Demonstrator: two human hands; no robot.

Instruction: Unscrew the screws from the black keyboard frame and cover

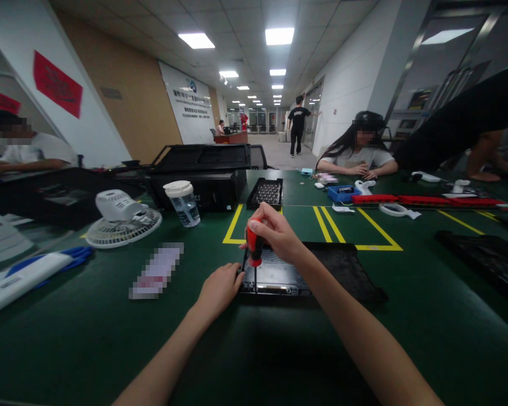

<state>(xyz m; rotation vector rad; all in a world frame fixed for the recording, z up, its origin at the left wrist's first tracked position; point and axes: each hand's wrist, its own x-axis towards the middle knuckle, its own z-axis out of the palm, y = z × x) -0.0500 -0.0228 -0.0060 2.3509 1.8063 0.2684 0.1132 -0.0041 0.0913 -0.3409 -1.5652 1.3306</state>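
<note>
My right hand (276, 230) is closed around the red and black handle of a screwdriver (254, 242). Its thin shaft points straight down to the front left part of a flat black panel (338, 270); the very tip is too small to make out. My left hand (220, 286) grips the left edge of that panel, its thumb against the rim and its fingertips partly hidden. The panel lies flat on the green table (220, 349), and a shiny strip shows along its near edge. My right wrist and forearm cover part of it.
A black tray with round cells (266, 193) stands beyond the panel, beside a big black case (198, 189). Left lie a lidded cup (183, 203), a white fan (125, 220) and a blurred rectangle (157, 270). A blue box (342, 193) is back right, near a seated person (359, 149).
</note>
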